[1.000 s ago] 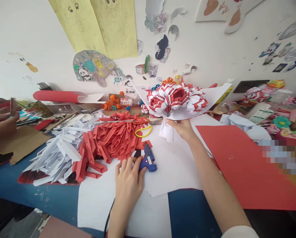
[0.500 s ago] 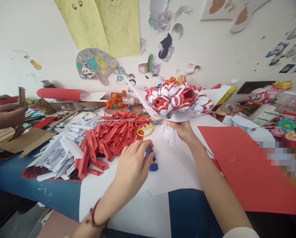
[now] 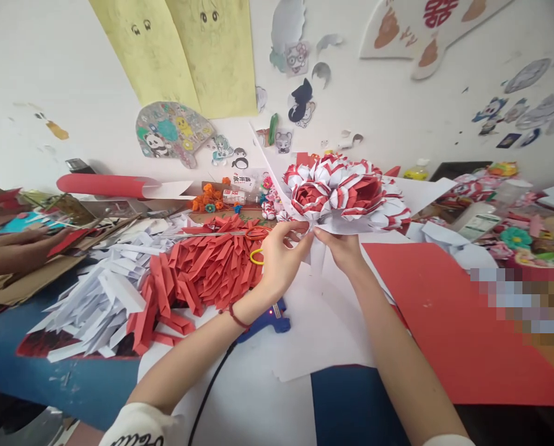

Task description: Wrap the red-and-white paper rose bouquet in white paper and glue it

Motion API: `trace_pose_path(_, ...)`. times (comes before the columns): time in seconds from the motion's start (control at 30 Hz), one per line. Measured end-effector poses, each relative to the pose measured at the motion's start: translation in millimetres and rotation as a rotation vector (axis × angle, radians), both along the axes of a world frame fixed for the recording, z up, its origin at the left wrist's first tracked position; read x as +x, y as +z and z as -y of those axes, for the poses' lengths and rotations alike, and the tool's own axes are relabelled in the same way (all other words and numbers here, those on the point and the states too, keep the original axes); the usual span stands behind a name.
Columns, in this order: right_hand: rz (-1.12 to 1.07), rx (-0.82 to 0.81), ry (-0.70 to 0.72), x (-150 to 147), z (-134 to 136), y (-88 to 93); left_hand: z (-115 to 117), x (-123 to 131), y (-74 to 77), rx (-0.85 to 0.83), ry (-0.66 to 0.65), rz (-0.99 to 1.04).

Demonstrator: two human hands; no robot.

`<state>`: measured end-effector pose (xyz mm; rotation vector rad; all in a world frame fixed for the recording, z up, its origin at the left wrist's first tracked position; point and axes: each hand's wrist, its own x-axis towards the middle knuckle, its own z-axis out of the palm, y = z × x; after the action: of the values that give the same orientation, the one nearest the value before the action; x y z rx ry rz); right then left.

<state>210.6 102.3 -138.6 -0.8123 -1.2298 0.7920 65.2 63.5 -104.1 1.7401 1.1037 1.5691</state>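
Observation:
A bouquet of red and white folded-paper flowers (image 3: 339, 192), wrapped in white paper, is held up over the table. My right hand (image 3: 342, 248) is closed on the gathered white paper under the blooms. From the other side my left hand (image 3: 284, 251) grips the same gathered wrapping, thumb and fingers pinching it. A blue glue gun (image 3: 272, 319) with a small lit red light lies on the white paper (image 3: 323, 347) below my left forearm. Scissors with red and yellow handles (image 3: 256, 255) are partly hidden behind my left hand.
Piles of folded red paper strips (image 3: 207, 260) and white paper strips (image 3: 100, 303) lie to the left. A red paper sheet (image 3: 448, 322) is on the right. Another person's hand (image 3: 21, 248) is at far left. A red paper roll (image 3: 103, 184) lies by the wall.
My left hand has moved from the glue gun up to the bouquet's base and now grips it. My right hand keeps its hold. The other person's hand has lowered.

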Motion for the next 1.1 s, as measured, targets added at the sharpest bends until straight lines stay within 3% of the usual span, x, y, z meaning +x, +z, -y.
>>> trace_pose_path(0.3, 0.043, 0.051, -0.057, 4, -1, 1.1, -16, 9, -0.8, 0.195, 0.093, -0.124)
trace_pose_path(0.53, 0.043, 0.020, -0.097, 9, -8, -9.2, -27, 4, -4.0, 0.352, 0.142, -0.415)
trace_pose_path(0.8, 0.121, -0.037, -0.139, 10, -7, -9.3, -34, 0, -8.0, 0.291, 0.144, -0.383)
trace_pose_path(1.1, 0.114, -0.121, 0.062, 8, -3, -4.1, -37, -6, -11.7, 0.162, 0.118, -0.327)
